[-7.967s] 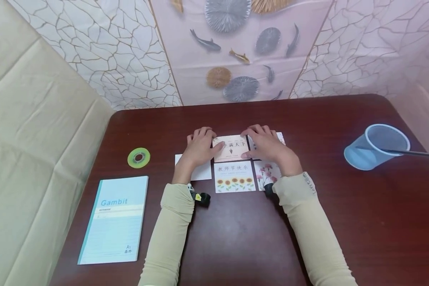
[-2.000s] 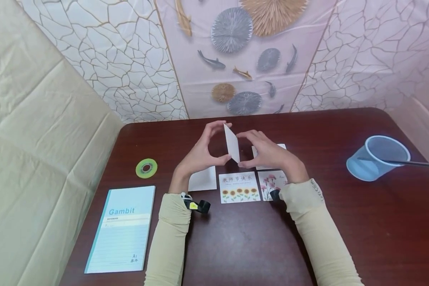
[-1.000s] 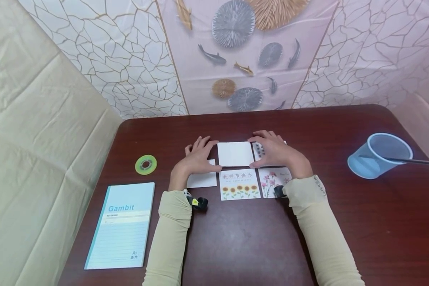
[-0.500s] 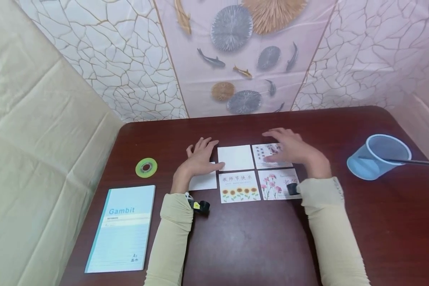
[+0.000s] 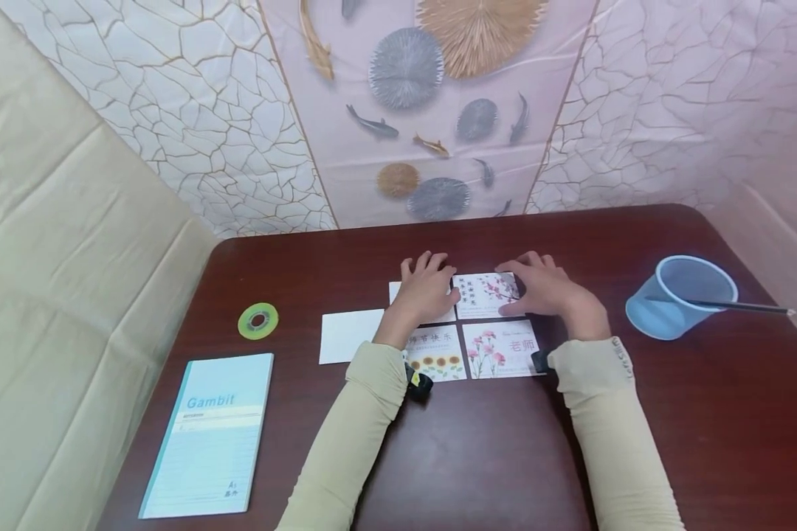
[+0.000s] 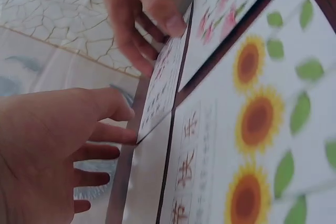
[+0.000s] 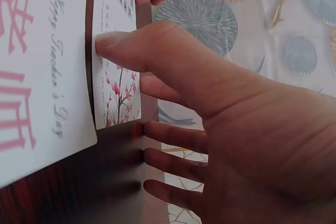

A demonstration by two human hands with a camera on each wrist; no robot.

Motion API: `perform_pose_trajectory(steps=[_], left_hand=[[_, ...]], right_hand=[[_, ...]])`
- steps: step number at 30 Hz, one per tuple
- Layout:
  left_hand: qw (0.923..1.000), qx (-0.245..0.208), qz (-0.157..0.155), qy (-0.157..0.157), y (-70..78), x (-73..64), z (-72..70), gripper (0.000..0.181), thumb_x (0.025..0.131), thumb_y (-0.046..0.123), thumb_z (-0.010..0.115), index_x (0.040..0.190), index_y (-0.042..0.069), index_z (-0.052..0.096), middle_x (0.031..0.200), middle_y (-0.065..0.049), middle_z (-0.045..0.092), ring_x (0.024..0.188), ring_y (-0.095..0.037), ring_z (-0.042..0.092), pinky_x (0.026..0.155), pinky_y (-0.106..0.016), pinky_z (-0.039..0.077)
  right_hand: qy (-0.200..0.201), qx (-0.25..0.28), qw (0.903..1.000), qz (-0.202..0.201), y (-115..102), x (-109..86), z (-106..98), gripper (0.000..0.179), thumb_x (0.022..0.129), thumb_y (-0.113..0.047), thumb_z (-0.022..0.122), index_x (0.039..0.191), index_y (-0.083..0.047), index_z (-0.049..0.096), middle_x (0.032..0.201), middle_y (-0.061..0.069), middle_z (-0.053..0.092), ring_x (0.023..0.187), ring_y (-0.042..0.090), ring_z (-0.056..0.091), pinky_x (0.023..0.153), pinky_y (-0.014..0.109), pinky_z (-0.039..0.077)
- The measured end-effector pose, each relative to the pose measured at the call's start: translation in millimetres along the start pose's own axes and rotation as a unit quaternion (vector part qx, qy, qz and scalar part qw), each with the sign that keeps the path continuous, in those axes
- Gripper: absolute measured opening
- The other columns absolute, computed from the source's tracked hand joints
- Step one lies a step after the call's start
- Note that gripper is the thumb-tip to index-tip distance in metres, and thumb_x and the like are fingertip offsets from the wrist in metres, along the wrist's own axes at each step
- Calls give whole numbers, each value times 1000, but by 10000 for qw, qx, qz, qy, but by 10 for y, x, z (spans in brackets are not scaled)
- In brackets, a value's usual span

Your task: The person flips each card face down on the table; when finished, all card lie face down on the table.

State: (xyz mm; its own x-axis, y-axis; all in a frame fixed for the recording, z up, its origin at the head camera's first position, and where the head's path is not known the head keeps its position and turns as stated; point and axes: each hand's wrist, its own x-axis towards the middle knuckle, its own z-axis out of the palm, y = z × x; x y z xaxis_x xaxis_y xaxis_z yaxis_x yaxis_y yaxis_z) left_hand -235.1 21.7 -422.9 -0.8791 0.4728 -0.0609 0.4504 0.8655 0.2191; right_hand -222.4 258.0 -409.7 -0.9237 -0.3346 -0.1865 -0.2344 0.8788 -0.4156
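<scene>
Greeting cards lie in two rows on the dark table. My right hand (image 5: 547, 291) is at the right end of the plum-blossom card (image 5: 481, 295), its thumb by the near edge and index finger by the far edge. My left hand (image 5: 425, 291) reaches over a blank white card (image 5: 445, 315), its fingertips close to the left end of the plum-blossom card. That card lies flat. In front are the sunflower card (image 5: 438, 358), partly under my left wrist, and the carnation card (image 5: 501, 350). Another blank white card (image 5: 348, 337) lies at the left.
A notebook (image 5: 206, 435) and a green tape roll (image 5: 257, 321) lie on the left of the table (image 5: 478, 457). On the right a blue mesh cup (image 5: 671, 302) lies tipped, with a dark pencil (image 5: 744, 304) sticking out. A patterned cloth wall (image 5: 432, 118) stands behind.
The back middle card, printed side up at first, was lifted, turned over and laid blank side up. Both hands let go of it; the right, then the left, shifted right to the plum-blossom card.
</scene>
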Motion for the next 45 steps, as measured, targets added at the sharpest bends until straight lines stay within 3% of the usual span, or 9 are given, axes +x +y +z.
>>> perform_pose_trajectory(steps=[4,8,12,16,24,27,34,41,45], left_hand=[[9999,74,-72,-22,58,56,0,37,100,39,49,128,17,59,151,-5,35,141,-28,25,107,-53,16],[9973,-677,-34,269,74,75,28,38,97,39,56,125,13,52,131,-3,47,124,-21,39,100,-48,22],[9798,-1848,189,735,124,53,80,53,91,36,68,132,11,47,118,-1,53,110,-15,47,91,-40,29],[9697,-2259,402,834,198,20,142,78,83,35,78,146,9,39,121,-1,52,110,-14,49,91,-36,32],[9889,-1328,323,582,237,-38,157,105,72,37,88,154,10,27,134,-3,42,116,-16,39,96,-35,34],[9881,-1291,364,756,215,-39,114,102,71,37,89,151,9,32,132,-2,43,117,-16,40,94,-35,34],[9689,-2229,408,998,70,-86,-44,99,67,40,90,146,11,37,130,-1,45,117,-16,40,97,-37,33],[9872,-1315,319,839,50,-160,-122,92,65,48,88,136,12,43,129,-1,44,119,-20,38,102,-49,20],[9897,-1094,526,760,105,-154,-126,92,66,50,87,138,13,44,127,1,48,122,-16,40,108,-52,12]], right_hand=[[79,170,9998,49,0,5,17,75,75,-33,85,137,-12,50,136,24,36,119,43,30,96,63,30],[92,334,9994,69,23,-1,18,76,74,-33,86,136,-12,48,136,23,36,119,42,30,96,62,30],[101,393,9992,36,50,-11,12,76,74,-34,86,136,-11,48,135,23,37,120,42,30,96,63,31],[150,378,9992,35,84,-23,18,75,73,-33,86,135,-11,49,134,21,39,120,41,31,96,62,32],[284,373,9989,-35,81,-22,33,73,73,-29,87,133,-10,50,131,20,47,119,39,38,99,61,32],[385,404,9983,-138,76,-37,-11,73,73,-29,87,133,-9,49,128,18,51,117,38,42,101,59,32],[426,371,9979,-322,-7,-133,-161,92,67,-29,91,142,-11,42,138,18,46,124,40,37,105,62,23],[661,248,9936,-885,-165,-137,-169,87,63,-25,94,134,-7,47,128,15,51,115,34,42,101,54,31],[688,176,9886,-1325,-268,-104,-141,88,61,-28,94,132,-5,47,125,14,51,113,33,44,98,53,34]])
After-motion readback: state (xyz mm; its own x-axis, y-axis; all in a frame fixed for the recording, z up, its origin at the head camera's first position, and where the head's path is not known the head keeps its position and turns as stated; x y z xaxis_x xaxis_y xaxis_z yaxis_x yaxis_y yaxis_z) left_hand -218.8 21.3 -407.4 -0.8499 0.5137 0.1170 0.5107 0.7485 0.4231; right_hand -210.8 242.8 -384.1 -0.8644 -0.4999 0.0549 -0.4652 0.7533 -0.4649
